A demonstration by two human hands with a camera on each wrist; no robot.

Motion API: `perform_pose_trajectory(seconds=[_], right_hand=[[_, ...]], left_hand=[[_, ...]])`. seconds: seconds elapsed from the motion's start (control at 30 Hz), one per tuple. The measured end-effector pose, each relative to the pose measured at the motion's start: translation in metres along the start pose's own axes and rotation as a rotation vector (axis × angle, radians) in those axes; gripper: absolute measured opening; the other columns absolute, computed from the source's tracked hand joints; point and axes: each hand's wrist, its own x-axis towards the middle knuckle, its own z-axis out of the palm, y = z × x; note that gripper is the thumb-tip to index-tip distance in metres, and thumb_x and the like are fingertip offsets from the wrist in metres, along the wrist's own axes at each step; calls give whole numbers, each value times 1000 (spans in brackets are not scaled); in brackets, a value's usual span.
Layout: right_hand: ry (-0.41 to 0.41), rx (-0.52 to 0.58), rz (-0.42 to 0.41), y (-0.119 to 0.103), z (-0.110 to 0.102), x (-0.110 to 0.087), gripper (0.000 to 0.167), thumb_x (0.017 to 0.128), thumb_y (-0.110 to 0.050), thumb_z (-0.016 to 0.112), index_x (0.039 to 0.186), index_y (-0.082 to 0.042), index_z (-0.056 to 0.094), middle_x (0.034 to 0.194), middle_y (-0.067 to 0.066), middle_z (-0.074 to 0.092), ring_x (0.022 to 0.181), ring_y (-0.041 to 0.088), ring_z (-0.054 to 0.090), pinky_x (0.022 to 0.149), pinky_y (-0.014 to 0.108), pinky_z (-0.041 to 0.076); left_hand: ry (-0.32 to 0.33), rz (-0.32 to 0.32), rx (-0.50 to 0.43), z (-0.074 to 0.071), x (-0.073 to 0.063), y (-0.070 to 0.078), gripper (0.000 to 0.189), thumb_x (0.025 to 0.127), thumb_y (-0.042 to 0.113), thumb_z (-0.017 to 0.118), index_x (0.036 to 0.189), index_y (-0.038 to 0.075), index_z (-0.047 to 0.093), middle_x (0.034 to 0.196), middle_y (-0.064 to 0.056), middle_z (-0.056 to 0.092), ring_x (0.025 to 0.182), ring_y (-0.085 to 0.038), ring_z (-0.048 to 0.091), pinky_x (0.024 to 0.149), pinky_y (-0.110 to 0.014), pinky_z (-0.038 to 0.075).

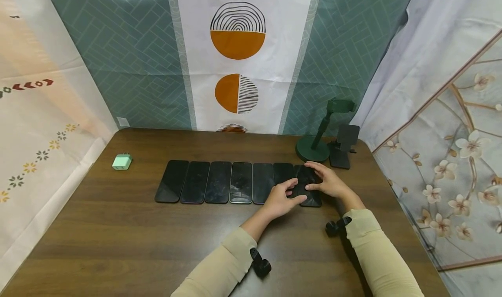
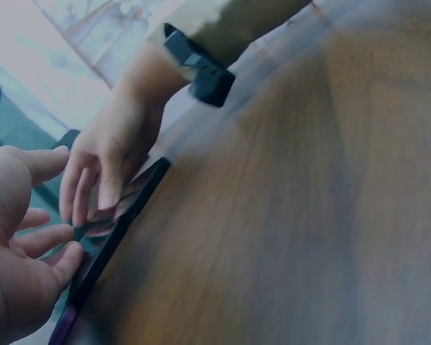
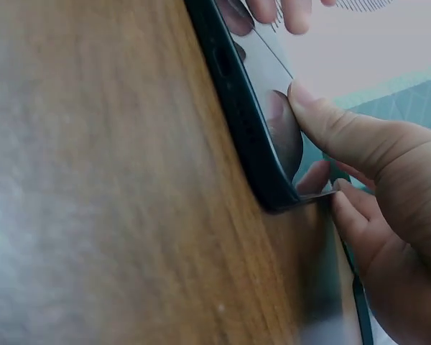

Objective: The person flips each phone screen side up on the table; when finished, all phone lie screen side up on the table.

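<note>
A row of several dark smartphones lies flat on the wooden table, screens up. My right hand is over the rightmost smartphone. In the right wrist view its thumb is at the glossy screen, and other fingertips are at the phone's side edge. My left hand reaches in from the near side, above the left part of that phone and its neighbour. Its fingers are loosely bent with nothing between them; whether they touch the glass I cannot tell. The hands partly hide both phones.
A dark green stand with a round base is behind the right hand, beside a black phone holder. A mint-green charger plug sits at the table's far left. Patterned cloths hang at the back and sides.
</note>
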Motion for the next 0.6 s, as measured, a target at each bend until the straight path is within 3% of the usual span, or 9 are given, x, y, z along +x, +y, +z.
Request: perform_pose_trajectory(seconds=[0.27,0.4,0.6], right_hand=[[113,-186,-23,-6,6,-5,76,79,-22,89,143,-1,54,147,21,51,132,42,50,106,56,45],[107,-272,0,-12,6,-10,80,78,-31,89,143,-1,54,146,22,51,132,44,49,106,61,43],[55,-305,34,-13,4,-12,84,78,-32,89,146,-1,51,152,25,42,138,47,41,108,65,38]], left_hand=[[2,28,20,-43,-18,-13,57,97,27,71,144,1,54,137,-15,63,127,-26,59,105,-41,49],[7,60,82,-63,-27,-19,54,97,26,71,142,0,56,136,-15,64,126,-26,60,106,-44,48],[34,49,244,-91,-47,-27,56,96,29,72,142,2,57,138,-12,63,129,-28,57,109,-47,45]])
